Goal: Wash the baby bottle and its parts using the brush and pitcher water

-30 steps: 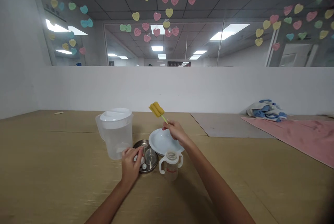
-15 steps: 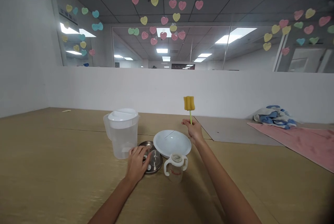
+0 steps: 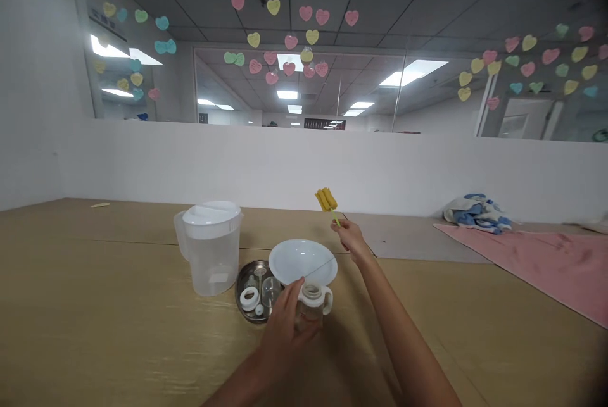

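Note:
My right hand holds a sponge bottle brush by its thin green handle, above the right rim of a white bowl. The brush's yellow sponge head tilts up and left. My left hand is wrapped round the left side of a clear baby bottle, which has a white collar with side handles and an uncapped mouth; its left handle is hidden. Left of that hand, a round steel tray bears a white ring, a clear cover and small bottle parts.
A lidded clear plastic pitcher stands left of the tray. At the right lie a pink cloth and a crumpled blue and white cloth. A white wall with glass above it borders the table's far side.
My left hand has moved right from the tray to the baby bottle, uncovering the tray's parts. In my right hand, the brush has tipped leftward and come lower.

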`<state>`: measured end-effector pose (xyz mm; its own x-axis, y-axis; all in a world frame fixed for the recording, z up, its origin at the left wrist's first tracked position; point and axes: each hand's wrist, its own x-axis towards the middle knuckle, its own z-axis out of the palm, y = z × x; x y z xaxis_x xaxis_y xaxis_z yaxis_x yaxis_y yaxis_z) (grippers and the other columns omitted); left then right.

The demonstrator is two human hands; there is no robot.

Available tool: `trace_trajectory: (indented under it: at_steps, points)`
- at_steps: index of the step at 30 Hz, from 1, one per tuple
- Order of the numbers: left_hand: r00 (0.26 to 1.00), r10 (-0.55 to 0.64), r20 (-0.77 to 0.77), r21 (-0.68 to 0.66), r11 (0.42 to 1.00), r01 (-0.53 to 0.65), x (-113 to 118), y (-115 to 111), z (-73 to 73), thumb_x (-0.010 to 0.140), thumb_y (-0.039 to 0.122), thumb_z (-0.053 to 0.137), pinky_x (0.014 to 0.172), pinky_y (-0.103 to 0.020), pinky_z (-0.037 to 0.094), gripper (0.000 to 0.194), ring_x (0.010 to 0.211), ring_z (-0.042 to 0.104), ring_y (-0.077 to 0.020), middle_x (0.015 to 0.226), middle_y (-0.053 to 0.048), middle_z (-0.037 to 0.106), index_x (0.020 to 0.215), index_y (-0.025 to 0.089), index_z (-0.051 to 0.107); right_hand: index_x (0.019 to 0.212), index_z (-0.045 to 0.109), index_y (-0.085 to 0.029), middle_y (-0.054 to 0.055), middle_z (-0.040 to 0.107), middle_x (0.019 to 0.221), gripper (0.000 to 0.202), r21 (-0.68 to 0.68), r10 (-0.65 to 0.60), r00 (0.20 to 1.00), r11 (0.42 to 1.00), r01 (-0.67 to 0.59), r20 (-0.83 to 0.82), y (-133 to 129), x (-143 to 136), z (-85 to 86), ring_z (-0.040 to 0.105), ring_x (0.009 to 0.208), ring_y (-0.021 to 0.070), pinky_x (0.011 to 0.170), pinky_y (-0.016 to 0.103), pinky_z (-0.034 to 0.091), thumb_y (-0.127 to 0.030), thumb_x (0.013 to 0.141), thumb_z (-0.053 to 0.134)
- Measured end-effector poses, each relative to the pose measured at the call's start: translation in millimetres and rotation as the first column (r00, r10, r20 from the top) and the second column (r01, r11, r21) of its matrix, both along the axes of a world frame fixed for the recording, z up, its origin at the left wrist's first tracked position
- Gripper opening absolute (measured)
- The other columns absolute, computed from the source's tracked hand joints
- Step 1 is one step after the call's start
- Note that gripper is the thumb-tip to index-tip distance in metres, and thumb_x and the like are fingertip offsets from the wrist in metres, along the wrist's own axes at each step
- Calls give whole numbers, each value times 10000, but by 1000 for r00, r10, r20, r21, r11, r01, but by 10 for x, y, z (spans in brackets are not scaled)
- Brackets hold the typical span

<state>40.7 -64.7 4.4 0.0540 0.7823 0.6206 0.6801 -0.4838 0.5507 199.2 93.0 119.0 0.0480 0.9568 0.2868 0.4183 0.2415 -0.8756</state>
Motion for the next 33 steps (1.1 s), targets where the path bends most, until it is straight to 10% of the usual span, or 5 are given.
trace_trajectory:
  at_steps: [8, 14, 21, 33]
  points:
    - [940, -19, 342, -121, 991, 64, 7, -88, 105, 695, 350, 637, 817, -364, 483, 510, 976, 581, -232, 1114, -90, 595, 1152, 190, 478, 957, 618, -168, -16, 528, 639, 415, 81, 418, 897, 908, -410, -141, -506, 160, 519, 239, 379, 32, 342, 196, 151, -517, 754, 521]
    - [907, 159, 390, 153, 960, -234, -215, 153, 347, 708, 373, 639, 824, -356, 476, 530, 990, 577, -217, 1101, -98, 582, 1149, 181, 419, 848, 668, -110, -73, 296, 418, 531, -86, 683, 720, 730, -678, 120, -692, 344, 637, 208, 393, 49, 391, 209, 144, -604, 739, 507]
    - [932, 357, -64, 572, 778, -259, -447, 511, 348, 797, 320, 585, 858, -389, 438, 408, 1014, 528, -220, 1097, -106, 571, 1152, 176, 446, 645, 647, -126, -66, 270, 469, 498, -256, 615, 656, 785, -564, 438, -509, 404, 513, 207, 455, 55, 438, 220, 149, -611, 682, 539]
    - [829, 472, -300, 722, 681, -126, -697, 468, 89, 801, 91, 472, 851, -391, 439, 374, 1031, 510, -230, 1143, -143, 551, 1168, 166, 468, 664, 691, -158, -23, 434, 500, 330, -137, 330, 490, 912, -387, 807, -860, -61, 514, 335, 475, 74, 463, 230, 201, -450, 740, 558]
